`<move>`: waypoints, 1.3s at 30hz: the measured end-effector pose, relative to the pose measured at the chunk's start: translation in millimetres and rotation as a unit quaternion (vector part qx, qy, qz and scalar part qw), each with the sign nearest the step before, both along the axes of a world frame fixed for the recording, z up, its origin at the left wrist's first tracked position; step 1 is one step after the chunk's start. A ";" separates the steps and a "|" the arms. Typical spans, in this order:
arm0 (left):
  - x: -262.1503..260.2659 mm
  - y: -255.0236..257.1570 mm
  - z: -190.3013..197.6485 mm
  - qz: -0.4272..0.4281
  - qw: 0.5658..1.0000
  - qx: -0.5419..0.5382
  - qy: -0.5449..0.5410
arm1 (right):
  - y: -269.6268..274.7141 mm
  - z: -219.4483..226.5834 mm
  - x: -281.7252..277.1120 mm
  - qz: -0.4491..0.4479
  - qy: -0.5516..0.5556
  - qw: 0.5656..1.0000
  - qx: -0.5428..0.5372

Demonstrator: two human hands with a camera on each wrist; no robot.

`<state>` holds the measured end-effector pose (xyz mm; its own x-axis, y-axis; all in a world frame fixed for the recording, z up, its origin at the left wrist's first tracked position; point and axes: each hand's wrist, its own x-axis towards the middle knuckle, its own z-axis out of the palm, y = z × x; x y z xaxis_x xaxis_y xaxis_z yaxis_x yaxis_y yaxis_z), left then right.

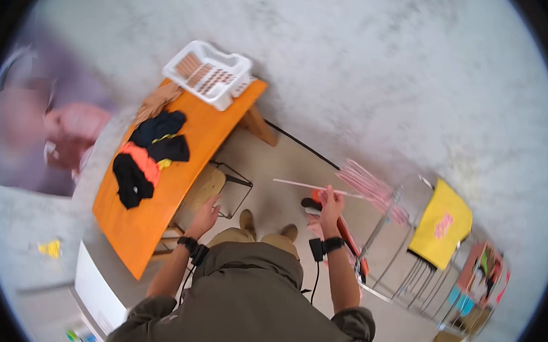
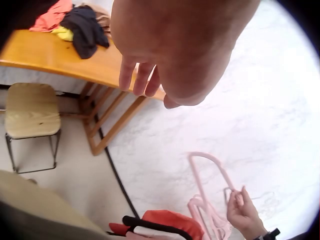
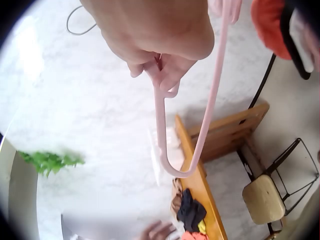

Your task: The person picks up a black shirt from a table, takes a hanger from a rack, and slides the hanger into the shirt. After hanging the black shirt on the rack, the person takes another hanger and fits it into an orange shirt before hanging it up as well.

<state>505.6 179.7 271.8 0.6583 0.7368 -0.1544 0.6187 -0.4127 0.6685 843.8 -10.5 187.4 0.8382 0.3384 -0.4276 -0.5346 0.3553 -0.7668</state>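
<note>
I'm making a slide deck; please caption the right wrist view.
The right hand grips a pink hanger, with clothes on a wooden table and a stool beyond.

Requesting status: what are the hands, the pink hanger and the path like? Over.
Right hand holds a pink hanger. Left hand appears empty. Chair beside the table, possibly in the way.

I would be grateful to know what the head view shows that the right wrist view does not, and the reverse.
Only the head view shows the yellow cloth and the person's shoes. Only the right wrist view shows the leafy green plant. Both show the right hand gripping a pink hanger, plus the orange table and the stool.
</note>
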 end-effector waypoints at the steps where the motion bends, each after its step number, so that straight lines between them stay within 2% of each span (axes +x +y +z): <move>1: 12.8 -1.9 20.9 -0.021 0.998 0.052 -0.023 | 10.8 9.2 -13.7 0.053 -0.003 0.999 0.006; 2: 24.2 -4.2 43.3 -0.045 0.993 0.103 -0.042 | 20.9 18.5 -28.6 0.103 -0.005 0.995 0.011; 4: 47.0 -7.9 91.7 -0.099 0.983 0.124 -0.094 | 41.1 36.8 -57.2 0.178 -0.014 0.983 0.030; 5: 52.8 -9.1 96.6 -0.076 0.984 0.130 -0.096 | 51.8 47.6 -68.6 0.227 -0.020 0.973 0.047; 7: 56.6 -10.3 101.4 -0.145 0.968 0.183 -0.089 | 69.2 78.7 -90.8 0.282 -0.019 0.957 0.060; 8: 55.3 -12.1 98.8 -0.127 0.970 0.187 -0.089 | 75.9 93.4 -102.5 0.315 -0.012 0.947 0.069; 10: 49.3 -13.5 92.2 -0.156 0.983 0.094 -0.038 | 88.4 113.6 -124.8 0.360 -0.025 0.930 0.074; 14: 33.2 -5.1 87.0 -0.099 0.993 0.068 -0.009 | 111.9 141.2 -158.1 0.446 -0.078 0.891 0.040; 18: -1.9 20.3 82.3 -0.042 0.995 0.073 -0.058 | 142.1 135.4 -179.9 0.508 -0.113 0.854 0.028; 20: -25.2 34.6 86.4 -0.020 0.994 0.076 -0.073 | 161.0 134.7 -195.6 0.559 -0.139 0.817 0.025; 22: -55.2 51.2 89.1 0.013 0.997 0.075 -0.013 | 181.1 130.6 -212.9 0.591 -0.136 0.795 0.026; 26: -125.3 84.6 68.7 0.086 0.991 0.099 -0.001 | 224.7 128.2 -254.5 0.659 -0.122 0.742 0.013; 28: -162.0 96.0 58.1 0.177 0.975 0.133 -0.020 | 248.3 120.8 -271.6 0.683 -0.137 0.717 0.008; 29: -180.9 97.5 54.4 0.190 0.973 0.131 -0.021 | 260.5 114.8 -279.5 0.699 -0.151 0.699 0.007; 30: -198.4 99.8 54.9 0.237 0.960 0.136 -0.065 | 274.7 105.3 -284.5 0.708 -0.154 0.689 0.008; 31: -215.0 101.3 55.7 0.284 0.942 0.142 -0.108 | 290.3 91.4 -287.7 0.699 -0.185 0.691 -0.007; 33: -243.4 94.8 64.2 0.341 0.924 0.134 -0.107 | 316.0 75.2 -294.0 0.698 -0.217 0.682 -0.022; 35: -266.3 85.5 63.8 0.400 0.901 0.126 -0.106 | 345.8 65.9 -301.3 0.714 -0.312 0.622 -0.079; 39: -299.6 48.1 54.4 0.502 0.853 0.107 -0.100 | 388.4 -11.0 -309.4 0.759 -0.331 0.549 -0.118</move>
<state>206.0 227.8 326.2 -0.3223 0.9419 0.0950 0.6147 0.1319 0.7777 534.4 377.9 176.4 -0.3342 0.8621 -0.3808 0.3451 -0.2641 -0.9006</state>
